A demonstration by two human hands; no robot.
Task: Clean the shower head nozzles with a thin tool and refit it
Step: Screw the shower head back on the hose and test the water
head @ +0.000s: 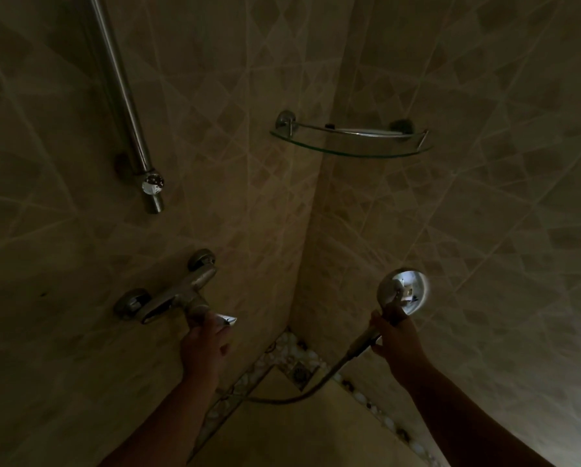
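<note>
In a dim tiled shower corner, I watch the right hand (395, 335) curl round the chrome shower head (404, 294) by its handle, likely slick, light and hose-tethered, while the left hand (204, 345) grips the mixer tap (181, 293).

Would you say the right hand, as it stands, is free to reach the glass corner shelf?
Probably not freely: the right hand grips the shower head by its handle, so its grip is taken. The path up to the glass corner shelf looks unobstructed, with only bare tiled wall between.
</note>
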